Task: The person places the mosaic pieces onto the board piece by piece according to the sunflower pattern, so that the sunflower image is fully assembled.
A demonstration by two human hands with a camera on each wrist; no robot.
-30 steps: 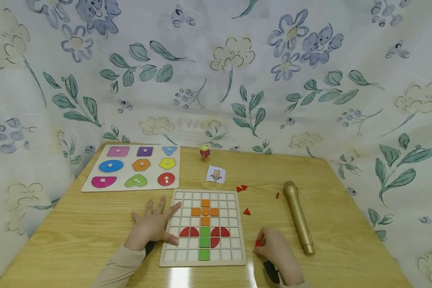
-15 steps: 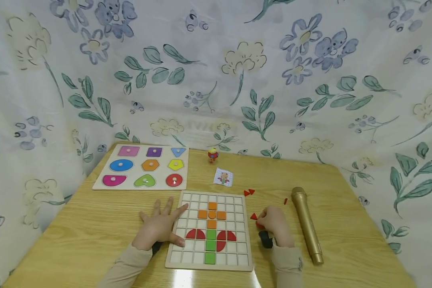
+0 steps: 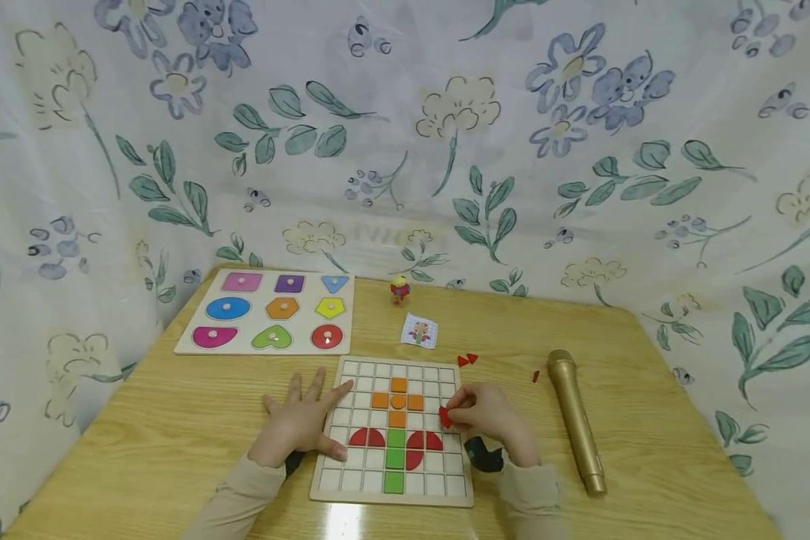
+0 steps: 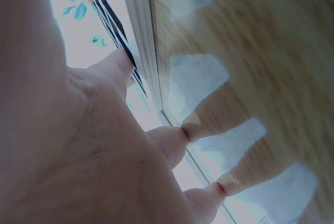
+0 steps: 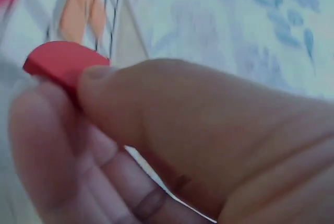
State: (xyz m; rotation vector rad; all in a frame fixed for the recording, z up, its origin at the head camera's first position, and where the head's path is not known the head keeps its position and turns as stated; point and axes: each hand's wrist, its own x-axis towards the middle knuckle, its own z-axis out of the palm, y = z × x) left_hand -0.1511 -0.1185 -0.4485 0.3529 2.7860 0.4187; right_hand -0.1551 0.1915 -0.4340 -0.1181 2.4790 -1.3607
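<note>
A square wooden grid board (image 3: 439,484) lies on the table. On it are orange pieces (image 3: 398,385), a column of green squares (image 3: 394,459), and red quarter-circle pieces (image 3: 415,459) on either side. My left hand (image 3: 293,427) rests with fingers spread over the board's left edge, thumb and index finger touching it. Over the right side of the board, my right hand (image 3: 491,416) pinches a red quarter-circle piece (image 5: 62,63) between thumb and fingers. Whether that piece touches the board cannot be told.
Two loose red pieces (image 3: 463,361) lie by the board's upper right corner. A small red piece (image 3: 536,376) and a gold microphone (image 3: 576,420) are to the right. Behind stand a pattern card (image 3: 419,331), a toy figure (image 3: 399,289) and a knobbed shape puzzle (image 3: 304,328).
My right hand has gone forward past a loose red triangle, then left over the board with the red quarter-circle piece. That triangle is now out of sight. My left hand has stayed on the board's edge.
</note>
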